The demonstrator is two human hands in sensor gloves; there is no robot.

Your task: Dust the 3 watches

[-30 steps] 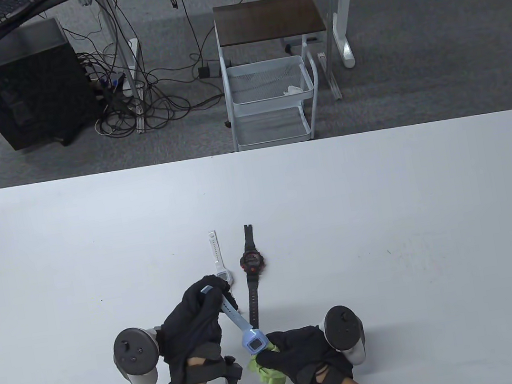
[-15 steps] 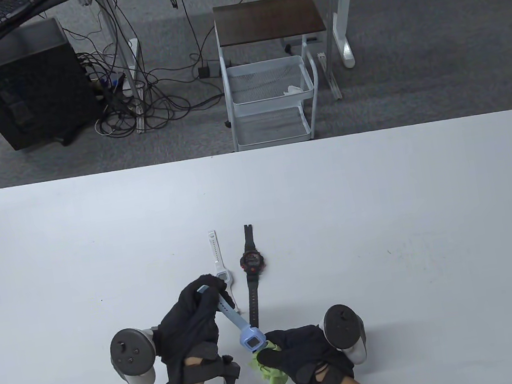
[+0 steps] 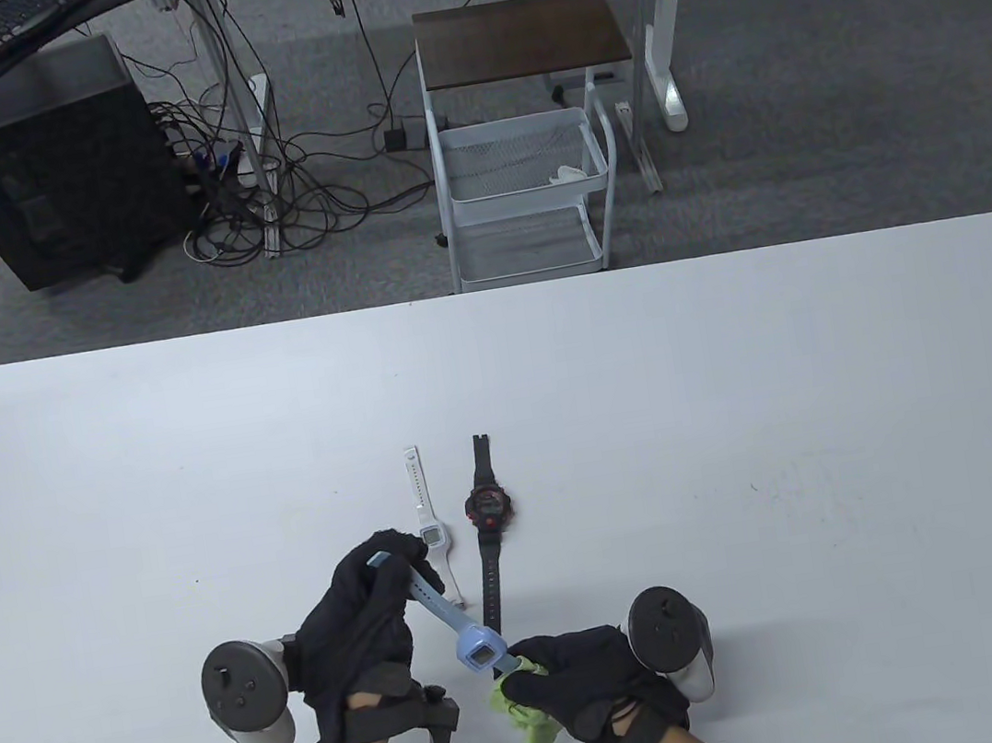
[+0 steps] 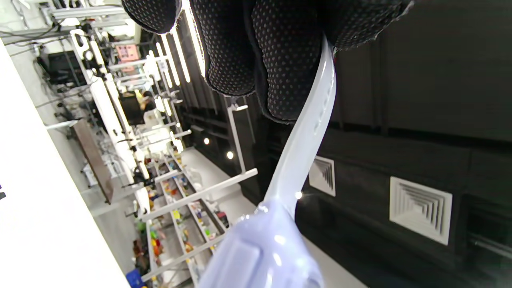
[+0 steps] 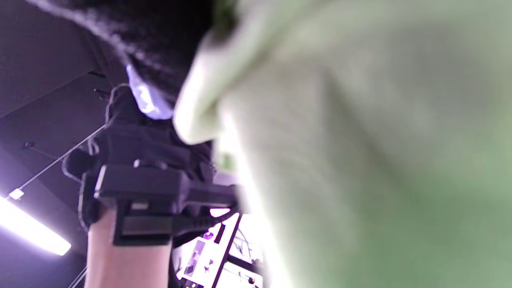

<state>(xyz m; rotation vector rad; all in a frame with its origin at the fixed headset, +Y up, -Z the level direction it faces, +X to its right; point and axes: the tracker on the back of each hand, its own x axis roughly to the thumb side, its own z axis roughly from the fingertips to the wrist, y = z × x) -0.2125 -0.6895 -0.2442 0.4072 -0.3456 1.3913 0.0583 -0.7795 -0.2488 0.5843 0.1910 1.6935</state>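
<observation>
My left hand point(image 3: 373, 609) grips the upper strap of a light blue watch point(image 3: 477, 646), holding it off the table; the strap point(image 4: 310, 132) runs out from under my gloved fingers point(image 4: 280, 60) to the case. My right hand point(image 3: 570, 681) holds a green cloth point(image 3: 525, 721) bunched against the lower end of the blue watch, just below its case. The cloth point(image 5: 360, 160) fills the right wrist view. A white watch point(image 3: 429, 530) and a black and red watch point(image 3: 486, 512) lie flat side by side on the white table point(image 3: 749, 445) just beyond my hands.
Beyond the table's far edge stand a white wire cart point(image 3: 525, 190) with a dark top, a black computer tower point(image 3: 47, 169) and tangled cables point(image 3: 283, 189) on the grey floor.
Both hands have shifted slightly left, carrying the blue watch along. The cloth stays against the watch's lower end. The white and black watches have not moved.
</observation>
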